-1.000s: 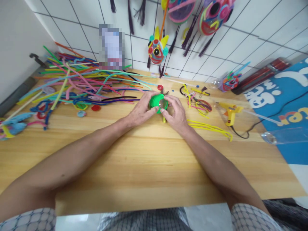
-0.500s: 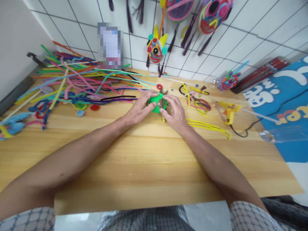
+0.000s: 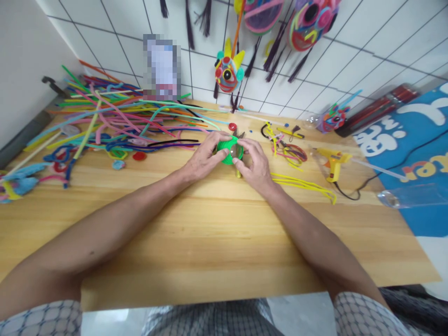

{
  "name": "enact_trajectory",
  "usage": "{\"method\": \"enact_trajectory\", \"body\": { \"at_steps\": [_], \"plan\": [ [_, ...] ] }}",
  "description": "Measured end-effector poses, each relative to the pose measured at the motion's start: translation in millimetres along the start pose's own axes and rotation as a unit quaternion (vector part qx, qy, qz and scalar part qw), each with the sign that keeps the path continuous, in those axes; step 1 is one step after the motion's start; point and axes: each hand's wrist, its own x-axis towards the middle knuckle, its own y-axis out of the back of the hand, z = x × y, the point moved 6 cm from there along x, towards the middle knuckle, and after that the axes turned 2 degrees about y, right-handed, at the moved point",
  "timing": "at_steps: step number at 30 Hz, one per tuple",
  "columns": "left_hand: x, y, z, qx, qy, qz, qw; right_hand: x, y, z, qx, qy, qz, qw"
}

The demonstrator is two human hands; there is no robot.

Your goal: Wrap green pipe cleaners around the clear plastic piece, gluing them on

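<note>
Between my two hands is a green coiled disc (image 3: 227,157) that looks made of wound pipe cleaner, with a small clear dome (image 3: 235,150) at its right side. My left hand (image 3: 209,154) grips the disc's left edge, thumb on its face. From the right, my right hand (image 3: 255,161) pinches its edge and the dome's side. Just beyond the fingertips show the metal jaws of pliers (image 3: 239,134), whose remainder my hands mostly cover. A small red coil (image 3: 232,126) lies past them.
Many coloured pipe cleaners (image 3: 122,114) are heaped at the left. Yellow pipe cleaners (image 3: 304,184) lie right of my hands, near a yellow glue gun (image 3: 334,165) with a cord. A red flask (image 3: 381,109) rests by the tiled wall. Decorated masks (image 3: 229,74) hang above.
The view shifts very slightly. Both hands keep the same hold on the green coiled disc.
</note>
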Motion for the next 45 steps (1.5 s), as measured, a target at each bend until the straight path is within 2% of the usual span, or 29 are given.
{"method": "enact_trajectory", "body": {
  "at_steps": [15,39,45],
  "plan": [
    [-0.1,-2.2,-4.1,-0.009,-0.025,0.025,0.999,-0.3,1.0,-0.9,-0.001,0.029,0.016,0.999],
    [-1.0,-3.6,-3.3,-0.016,-0.016,0.023,0.999,-0.2,-0.4,-3.3,-0.009,0.014,0.028,0.999],
    [-1.0,-4.7,-3.2,-0.024,-0.038,0.030,0.999,0.0,0.2,-2.8,0.003,0.005,0.038,0.999]
  ]
}}
